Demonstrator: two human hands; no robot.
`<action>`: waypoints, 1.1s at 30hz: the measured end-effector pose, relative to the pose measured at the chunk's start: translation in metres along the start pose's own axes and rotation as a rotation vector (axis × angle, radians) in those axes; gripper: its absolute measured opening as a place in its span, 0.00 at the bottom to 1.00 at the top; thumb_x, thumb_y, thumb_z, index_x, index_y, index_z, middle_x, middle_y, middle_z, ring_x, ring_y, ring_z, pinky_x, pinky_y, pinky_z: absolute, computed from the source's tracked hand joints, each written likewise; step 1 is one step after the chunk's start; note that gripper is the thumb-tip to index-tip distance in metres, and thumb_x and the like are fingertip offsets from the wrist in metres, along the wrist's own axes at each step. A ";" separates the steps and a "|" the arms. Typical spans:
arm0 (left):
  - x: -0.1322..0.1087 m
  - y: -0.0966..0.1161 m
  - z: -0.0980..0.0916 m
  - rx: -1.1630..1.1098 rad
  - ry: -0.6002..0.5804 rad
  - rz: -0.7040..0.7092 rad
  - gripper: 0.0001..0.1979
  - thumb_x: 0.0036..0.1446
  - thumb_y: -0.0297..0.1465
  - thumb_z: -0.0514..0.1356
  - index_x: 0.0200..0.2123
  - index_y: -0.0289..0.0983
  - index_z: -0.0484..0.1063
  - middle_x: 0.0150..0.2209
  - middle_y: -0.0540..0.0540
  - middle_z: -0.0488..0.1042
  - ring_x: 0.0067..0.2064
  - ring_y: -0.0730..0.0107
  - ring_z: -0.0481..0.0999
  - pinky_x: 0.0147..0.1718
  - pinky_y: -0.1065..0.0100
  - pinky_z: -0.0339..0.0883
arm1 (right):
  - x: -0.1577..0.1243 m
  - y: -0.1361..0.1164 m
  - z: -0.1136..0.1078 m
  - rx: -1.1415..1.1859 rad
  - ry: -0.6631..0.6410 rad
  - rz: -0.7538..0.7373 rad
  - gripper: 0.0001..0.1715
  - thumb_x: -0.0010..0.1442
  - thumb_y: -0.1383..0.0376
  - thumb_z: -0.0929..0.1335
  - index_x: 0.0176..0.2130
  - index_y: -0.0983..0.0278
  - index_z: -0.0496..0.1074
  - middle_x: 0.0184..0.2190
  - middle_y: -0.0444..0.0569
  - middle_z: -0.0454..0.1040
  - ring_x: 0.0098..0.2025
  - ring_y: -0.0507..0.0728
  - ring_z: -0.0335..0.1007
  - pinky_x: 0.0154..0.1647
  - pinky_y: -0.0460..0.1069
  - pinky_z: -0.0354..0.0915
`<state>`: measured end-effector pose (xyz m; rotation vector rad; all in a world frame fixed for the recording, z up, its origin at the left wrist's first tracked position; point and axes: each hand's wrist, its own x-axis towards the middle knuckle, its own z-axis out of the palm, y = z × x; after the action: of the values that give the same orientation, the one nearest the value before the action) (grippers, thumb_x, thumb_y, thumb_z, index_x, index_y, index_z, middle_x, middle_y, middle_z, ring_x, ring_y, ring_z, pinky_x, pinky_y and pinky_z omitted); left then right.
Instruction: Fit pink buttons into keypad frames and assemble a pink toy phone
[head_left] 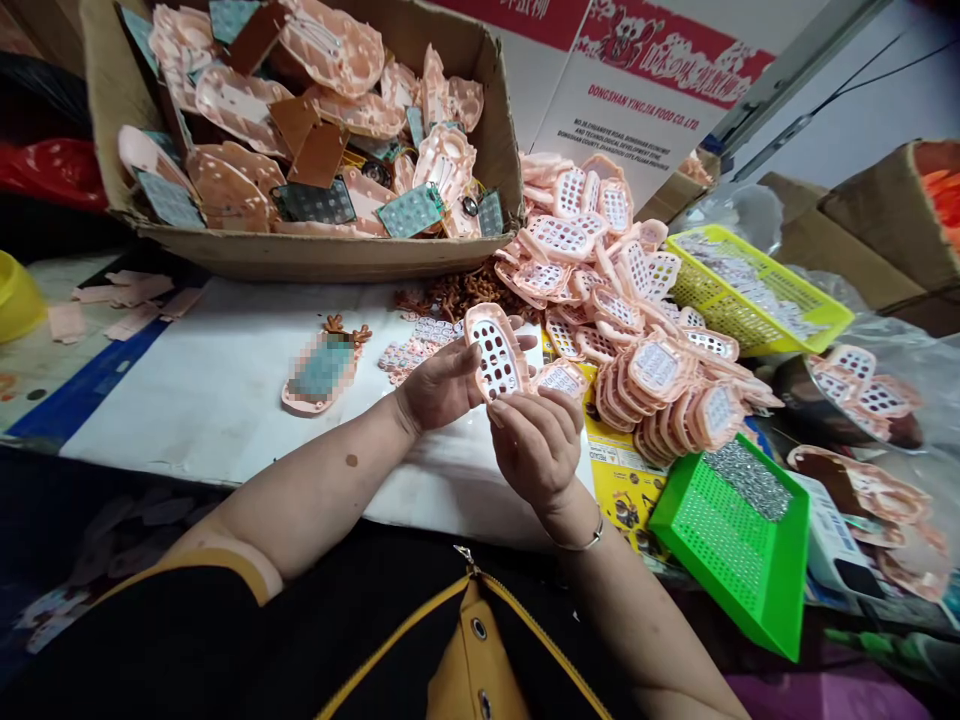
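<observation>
A pink plastic shell with rows of holes is held tilted up over the white work surface. My left hand grips its left side, thumb in front and other fingers behind. The fingertips of my right hand pinch its lower edge. Just behind my right fingers shows another pink piece with a light printed face; whether that hand holds it too I cannot tell. To the left lies a pink shell with a blurred greenish panel, a brown antler-shaped part at its top.
A cardboard box of shells and circuit boards stands behind. Many pink shells are heaped at right, beside a yellow basket and a green tray holding small metal screws. Small pink parts and brown antlers lie behind my hands.
</observation>
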<state>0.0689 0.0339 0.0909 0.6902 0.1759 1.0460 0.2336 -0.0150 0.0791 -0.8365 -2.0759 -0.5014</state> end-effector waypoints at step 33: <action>0.011 0.033 0.009 -0.014 0.454 0.093 0.28 0.67 0.47 0.46 0.62 0.39 0.65 0.46 0.43 0.78 0.52 0.53 0.78 0.43 0.56 0.76 | -0.002 0.020 0.026 0.430 -0.502 0.692 0.13 0.63 0.60 0.66 0.40 0.62 0.79 0.37 0.53 0.79 0.38 0.57 0.74 0.41 0.53 0.69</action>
<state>0.0540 0.0498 0.1196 0.4426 0.5323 1.2829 0.2349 0.0139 0.0635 -1.4133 -2.0225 0.5599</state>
